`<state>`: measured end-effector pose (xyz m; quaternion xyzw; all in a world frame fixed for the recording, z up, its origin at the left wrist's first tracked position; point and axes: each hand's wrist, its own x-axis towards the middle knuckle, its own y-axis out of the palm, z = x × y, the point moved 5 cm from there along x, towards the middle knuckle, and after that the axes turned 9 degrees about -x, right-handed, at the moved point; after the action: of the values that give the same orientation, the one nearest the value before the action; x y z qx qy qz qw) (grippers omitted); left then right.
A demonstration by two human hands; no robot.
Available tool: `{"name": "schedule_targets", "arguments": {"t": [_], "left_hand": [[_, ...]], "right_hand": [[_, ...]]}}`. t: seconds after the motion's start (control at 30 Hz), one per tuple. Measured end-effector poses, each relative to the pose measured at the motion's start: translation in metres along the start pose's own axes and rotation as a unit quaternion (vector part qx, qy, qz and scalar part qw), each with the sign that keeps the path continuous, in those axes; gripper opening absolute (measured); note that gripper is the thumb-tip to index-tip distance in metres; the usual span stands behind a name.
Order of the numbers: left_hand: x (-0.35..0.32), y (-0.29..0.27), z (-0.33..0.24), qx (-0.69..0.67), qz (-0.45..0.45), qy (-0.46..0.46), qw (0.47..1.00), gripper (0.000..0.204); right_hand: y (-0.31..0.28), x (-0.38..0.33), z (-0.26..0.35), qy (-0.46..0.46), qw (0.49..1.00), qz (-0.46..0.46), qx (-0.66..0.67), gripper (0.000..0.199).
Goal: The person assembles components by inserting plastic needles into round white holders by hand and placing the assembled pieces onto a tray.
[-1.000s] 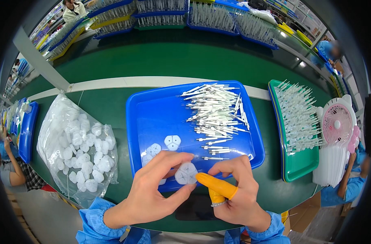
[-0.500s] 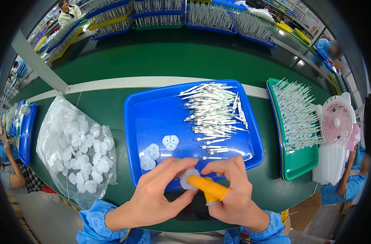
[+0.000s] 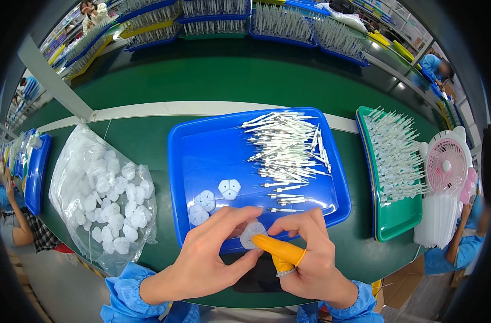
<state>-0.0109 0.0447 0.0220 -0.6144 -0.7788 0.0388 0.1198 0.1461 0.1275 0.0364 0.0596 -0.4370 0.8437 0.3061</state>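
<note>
Over the near edge of the blue tray (image 3: 208, 156), my left hand (image 3: 210, 253) pinches a whitish three-lobed plastic piece (image 3: 252, 234) between thumb and index finger. My right hand (image 3: 310, 255) wears yellow finger cots (image 3: 283, 252). One yellow-covered fingertip presses on the piece's right side; whatever else those fingers grip is too small or hidden to make out. Just beyond my left hand, three similar lobed pieces (image 3: 229, 189) with small holes lie in the tray. A heap of thin white sticks with fine metal-looking ends (image 3: 283, 151) fills the tray's right half.
On the left lies a clear plastic bag (image 3: 108, 199) of similar pieces. To the right, a green tray (image 3: 399, 220) holds upright sticks, beside a pink-and-white fan (image 3: 446, 160) and stacked white plastic (image 3: 436, 218). More filled trays (image 3: 283, 24) line the back. Other people sit at both sides.
Both hands stay nearly in place, with the lobed piece turned slightly and showing more of its face. The whole view has shifted a little.
</note>
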Motion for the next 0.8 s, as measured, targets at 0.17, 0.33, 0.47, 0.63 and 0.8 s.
{"name": "schedule_targets", "arguments": {"t": [0.17,0.33,0.47,0.63,0.8], "left_hand": [[0.0,0.0,0.002,0.0,0.003,-0.007,1.0,0.062],[-0.001,0.0,0.0,0.008,0.002,-0.02,1.0,0.062],[-0.002,0.002,0.001,0.007,0.0,-0.005,1.0,0.061],[-0.001,0.003,0.011,-0.14,0.018,-0.029,0.99,0.064],[-0.001,-0.001,0.011,-0.23,0.064,0.008,0.971,0.066]], "right_hand": [[0.002,-0.001,0.001,-0.018,0.999,0.03,0.004,0.048],[0.0,0.0,-0.002,-0.005,1.0,0.004,-0.01,0.049],[0.006,0.0,0.004,-0.015,0.998,0.037,-0.043,0.051],[-0.012,0.001,-0.011,0.048,0.999,-0.013,0.021,0.045],[0.003,-0.013,-0.019,0.176,0.956,0.134,0.194,0.046]]}}
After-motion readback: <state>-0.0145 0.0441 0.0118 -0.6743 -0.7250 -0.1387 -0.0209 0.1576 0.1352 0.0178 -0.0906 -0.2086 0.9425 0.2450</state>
